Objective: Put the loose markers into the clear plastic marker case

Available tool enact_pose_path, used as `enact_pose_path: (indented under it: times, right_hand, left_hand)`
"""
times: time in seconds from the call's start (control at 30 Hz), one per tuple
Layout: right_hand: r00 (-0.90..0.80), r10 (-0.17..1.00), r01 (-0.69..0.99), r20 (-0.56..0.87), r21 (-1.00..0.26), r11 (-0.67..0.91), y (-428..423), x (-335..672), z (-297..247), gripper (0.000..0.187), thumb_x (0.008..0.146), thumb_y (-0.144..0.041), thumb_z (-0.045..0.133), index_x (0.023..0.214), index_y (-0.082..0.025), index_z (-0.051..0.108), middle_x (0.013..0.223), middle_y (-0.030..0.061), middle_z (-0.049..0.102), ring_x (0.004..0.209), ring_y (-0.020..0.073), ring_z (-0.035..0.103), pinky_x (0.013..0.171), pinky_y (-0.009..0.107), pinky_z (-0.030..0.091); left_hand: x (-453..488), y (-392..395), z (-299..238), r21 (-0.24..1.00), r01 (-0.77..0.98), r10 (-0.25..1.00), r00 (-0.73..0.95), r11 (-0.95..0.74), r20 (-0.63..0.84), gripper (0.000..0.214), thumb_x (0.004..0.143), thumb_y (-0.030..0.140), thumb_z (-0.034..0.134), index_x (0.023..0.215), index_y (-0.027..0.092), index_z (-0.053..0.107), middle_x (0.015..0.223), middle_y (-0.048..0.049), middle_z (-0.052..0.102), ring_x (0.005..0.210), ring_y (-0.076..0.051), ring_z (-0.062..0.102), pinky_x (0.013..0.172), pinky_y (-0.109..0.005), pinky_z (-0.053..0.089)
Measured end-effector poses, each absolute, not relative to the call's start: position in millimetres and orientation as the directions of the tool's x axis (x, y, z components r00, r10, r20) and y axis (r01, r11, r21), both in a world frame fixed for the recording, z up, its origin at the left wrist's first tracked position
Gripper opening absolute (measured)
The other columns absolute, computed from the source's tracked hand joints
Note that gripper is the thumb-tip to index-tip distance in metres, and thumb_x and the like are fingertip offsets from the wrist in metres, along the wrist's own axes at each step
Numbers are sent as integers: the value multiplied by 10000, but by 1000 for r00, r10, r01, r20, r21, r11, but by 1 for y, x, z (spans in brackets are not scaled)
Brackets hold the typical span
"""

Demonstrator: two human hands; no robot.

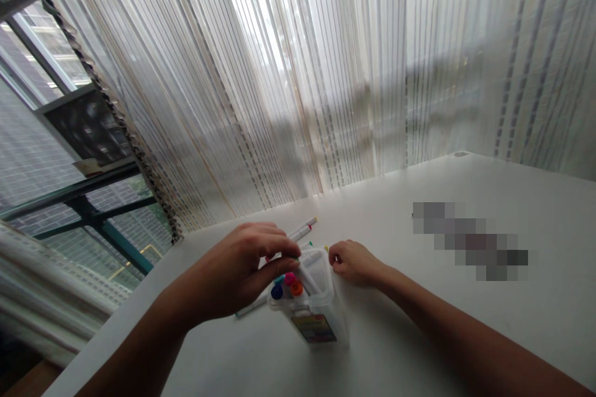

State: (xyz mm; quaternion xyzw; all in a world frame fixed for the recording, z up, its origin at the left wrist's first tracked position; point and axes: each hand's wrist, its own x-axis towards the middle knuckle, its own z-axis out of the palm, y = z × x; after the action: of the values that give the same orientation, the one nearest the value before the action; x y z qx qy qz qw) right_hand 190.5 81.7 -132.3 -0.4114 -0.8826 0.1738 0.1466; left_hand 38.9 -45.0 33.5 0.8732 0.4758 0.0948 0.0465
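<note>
A clear plastic marker case (321, 307) lies on the white table (419, 335) near me, with blue, pink and orange marker caps (288, 285) showing at its open end. My left hand (239, 270) curls over that open end, fingertips pinched on a marker at the case's mouth. My right hand (356, 262) rests closed against the far right corner of the case, fingers pinched on something small I cannot make out. Loose white markers (302, 231) lie on the table just behind the hands.
Sheer striped curtains (326, 74) hang along the table's far edge, with a window (60, 155) at the left. The table's left edge runs diagonally below my left arm. A blurred patch (470, 242) covers something at the right.
</note>
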Motion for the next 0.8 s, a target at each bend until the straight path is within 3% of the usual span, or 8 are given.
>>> enact_pose_path:
  times: [0.27, 0.57, 0.8]
  right_hand:
    - [-614, 784, 690, 87, -424, 587, 80, 191, -128, 260, 662, -140, 462, 779, -180, 690, 817, 78, 683, 754, 186, 588, 623, 240, 354]
    - [-621, 776, 680, 110, -416, 603, 82, 191, -132, 242, 667, -141, 469, 769, -170, 687, 806, 81, 680, 758, 187, 587, 615, 239, 347]
    - [-622, 776, 676, 109, -425, 602, 81, 191, -131, 251, 656, -135, 463, 763, -170, 687, 793, 81, 681, 737, 185, 586, 616, 241, 347]
  left_hand:
    - [16, -54, 49, 144, 845, 847, 476, -515, 239, 171, 839, 262, 502, 876, 184, 650, 731, 3, 635, 634, -85, 553, 615, -188, 430]
    - [23, -53, 46, 162, 852, 860, 462, -498, 215, 169, 825, 277, 513, 850, 183, 651, 711, 7, 624, 628, -85, 526, 623, -198, 422]
    - [38, -49, 33, 179, 867, 885, 453, -465, 105, 137, 797, 236, 531, 826, 176, 651, 709, -1, 615, 651, -103, 516, 643, -227, 401]
